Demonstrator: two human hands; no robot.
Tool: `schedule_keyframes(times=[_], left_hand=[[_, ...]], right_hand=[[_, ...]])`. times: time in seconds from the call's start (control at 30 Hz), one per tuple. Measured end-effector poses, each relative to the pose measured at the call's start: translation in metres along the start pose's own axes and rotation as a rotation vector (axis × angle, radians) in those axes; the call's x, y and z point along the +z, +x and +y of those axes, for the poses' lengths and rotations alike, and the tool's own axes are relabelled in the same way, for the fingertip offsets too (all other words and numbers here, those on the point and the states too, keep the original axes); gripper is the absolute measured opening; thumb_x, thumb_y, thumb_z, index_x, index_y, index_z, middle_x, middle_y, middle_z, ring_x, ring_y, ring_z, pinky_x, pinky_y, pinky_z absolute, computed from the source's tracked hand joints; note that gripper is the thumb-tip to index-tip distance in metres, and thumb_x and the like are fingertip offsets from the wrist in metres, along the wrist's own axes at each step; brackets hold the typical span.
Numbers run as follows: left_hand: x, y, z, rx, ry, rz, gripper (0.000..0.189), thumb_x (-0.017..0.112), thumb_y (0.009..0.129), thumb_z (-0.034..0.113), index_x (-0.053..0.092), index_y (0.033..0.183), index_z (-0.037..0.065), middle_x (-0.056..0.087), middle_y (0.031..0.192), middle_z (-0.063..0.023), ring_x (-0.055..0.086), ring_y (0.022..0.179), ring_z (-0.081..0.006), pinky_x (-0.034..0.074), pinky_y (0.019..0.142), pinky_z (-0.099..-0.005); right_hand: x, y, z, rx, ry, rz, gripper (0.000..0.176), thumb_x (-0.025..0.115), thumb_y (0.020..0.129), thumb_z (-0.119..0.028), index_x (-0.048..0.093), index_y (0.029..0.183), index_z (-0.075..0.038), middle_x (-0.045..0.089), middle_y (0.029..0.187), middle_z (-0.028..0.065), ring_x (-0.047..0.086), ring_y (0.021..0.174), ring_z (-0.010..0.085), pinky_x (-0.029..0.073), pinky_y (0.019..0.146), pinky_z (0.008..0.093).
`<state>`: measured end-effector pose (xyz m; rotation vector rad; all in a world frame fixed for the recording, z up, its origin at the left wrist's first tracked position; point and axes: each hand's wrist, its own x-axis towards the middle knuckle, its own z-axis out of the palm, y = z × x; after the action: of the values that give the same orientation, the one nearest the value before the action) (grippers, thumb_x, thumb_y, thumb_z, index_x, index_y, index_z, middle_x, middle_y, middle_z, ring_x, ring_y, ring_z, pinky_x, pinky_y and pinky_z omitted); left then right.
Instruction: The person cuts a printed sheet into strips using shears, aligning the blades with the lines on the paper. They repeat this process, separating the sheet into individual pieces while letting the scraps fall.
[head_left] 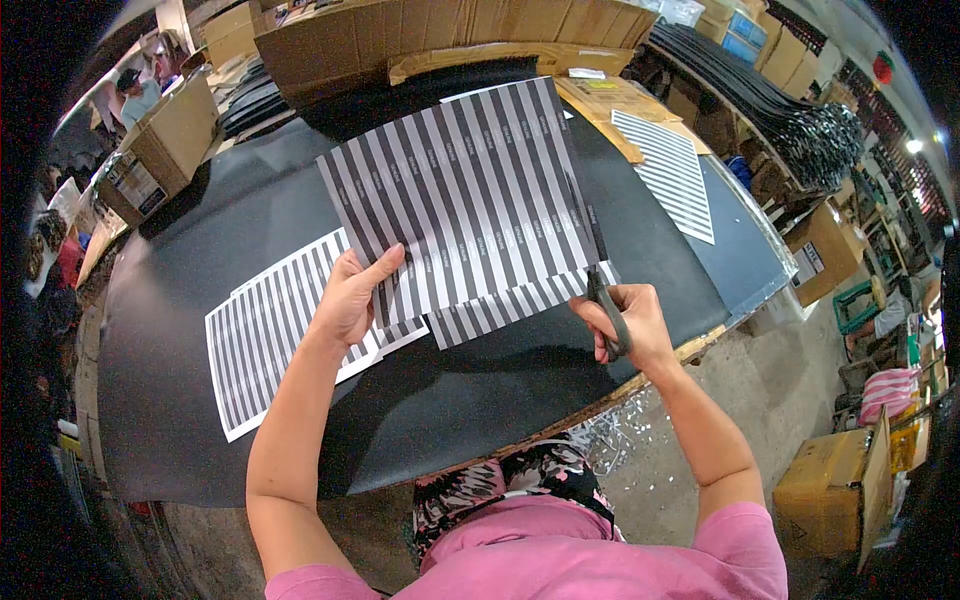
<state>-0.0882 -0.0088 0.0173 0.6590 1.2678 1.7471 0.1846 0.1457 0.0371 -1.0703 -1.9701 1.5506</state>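
A striped sheet [470, 190], dark and light grey with small print along its bands, is held up over the table at a tilt. Its lower left edge is pinched in my left hand [355, 295], thumb on top. My right hand [635, 325] is closed round the dark handles of a pair of scissors [612, 318], whose blades lie along the sheet's right edge. Whether they are cutting paper cannot be made out. Under the sheet's lower edge shows another striped piece [510, 308]. More striped sheets [270, 335] with white margins lie left of my left hand.
A black-covered table [450, 410] spreads before me, with another striped sheet [665, 170] at its right. Cardboard [460, 45] stands along the back. A carton [160, 150] sits at the left, and a person [140, 100] is beyond it. Paper scraps [615, 440] litter the floor.
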Motion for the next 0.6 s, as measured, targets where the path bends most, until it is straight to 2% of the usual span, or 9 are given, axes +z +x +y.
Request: schedule_keyframes(times=[0.07,0.13,0.33,0.43,0.6], left_hand=[[0.002,0.0,0.001,-0.001,-0.002,0.003,0.022,0.062,0.083,0.014,0.057,0.099,0.001,0.064,0.09,-0.006,0.063,0.075,-0.0105,0.053,0.066,-0.0237],[0.004,0.0,0.001,0.029,-0.053,0.016,0.018,0.062,0.083,0.012,0.057,0.095,0.0,0.065,0.087,-0.0099,0.064,0.073,-0.0107,0.055,0.064,-0.0231],[0.006,-0.001,0.003,0.016,-0.059,0.012,0.019,0.062,0.082,0.01,0.057,0.097,-0.001,0.065,0.089,-0.0097,0.063,0.074,-0.0105,0.054,0.065,-0.023],[0.004,0.0,-0.001,0.048,0.002,0.01,0.021,0.063,0.082,0.011,0.057,0.097,-0.001,0.065,0.09,-0.0097,0.063,0.074,-0.0105,0.053,0.067,-0.0229],[0.011,-0.004,-0.001,0.031,0.014,-0.012,0.023,0.064,0.081,0.012,0.058,0.098,-0.003,0.065,0.091,-0.0103,0.062,0.074,-0.0104,0.053,0.068,-0.0229]], right_hand=[[-0.001,0.001,0.001,-0.001,-0.003,-0.006,0.038,0.07,0.074,-0.027,0.054,0.054,0.002,0.051,0.044,0.0048,0.051,0.035,0.011,0.04,0.032,0.0247],[-0.001,0.001,0.002,-0.004,-0.006,-0.011,0.039,0.07,0.074,-0.027,0.054,0.054,0.002,0.051,0.044,0.0048,0.051,0.034,0.011,0.04,0.032,0.0247],[-0.001,0.0,-0.004,0.028,-0.028,-0.013,0.037,0.07,0.074,-0.027,0.055,0.057,0.003,0.052,0.046,0.0055,0.052,0.035,0.0113,0.04,0.032,0.0247],[-0.001,0.005,0.002,0.058,0.001,-0.036,0.036,0.07,0.074,-0.026,0.056,0.061,0.004,0.053,0.047,0.0056,0.052,0.037,0.0119,0.041,0.033,0.0248],[-0.002,0.008,-0.001,-0.02,0.171,-0.076,0.031,0.07,0.073,-0.021,0.057,0.063,0.005,0.053,0.049,0.0057,0.052,0.037,0.0124,0.041,0.034,0.0255]])
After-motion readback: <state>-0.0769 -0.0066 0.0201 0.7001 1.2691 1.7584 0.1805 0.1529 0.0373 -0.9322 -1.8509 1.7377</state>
